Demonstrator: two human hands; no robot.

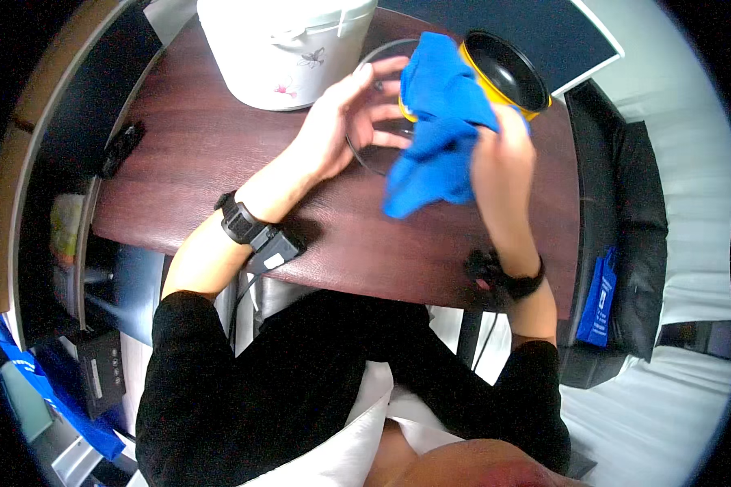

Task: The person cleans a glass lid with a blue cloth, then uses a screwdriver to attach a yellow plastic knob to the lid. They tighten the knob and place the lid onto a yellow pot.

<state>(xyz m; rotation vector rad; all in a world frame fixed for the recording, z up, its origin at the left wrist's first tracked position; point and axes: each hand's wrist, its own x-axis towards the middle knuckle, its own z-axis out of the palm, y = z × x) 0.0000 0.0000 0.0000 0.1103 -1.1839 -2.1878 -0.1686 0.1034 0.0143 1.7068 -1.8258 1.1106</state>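
My left hand (339,114) has its fingers curled round a clear round lid (392,50), tilted above the table. In my right hand (505,158) a blue cloth (443,122) is bunched, hanging across the lid's right side and hiding much of it. A small yellow patch shows at the cloth's left edge; its kind is unclear. Just behind my right hand stands a yellow pot (505,71) with a black inside. The right hand looks slightly blurred.
A white appliance with a flower print (288,61) stands at the back left of the dark wood table (211,170). A black object (122,148) lies by the left edge. Cables hang from the black wrist devices. A black padded seat (638,243) is at the right.
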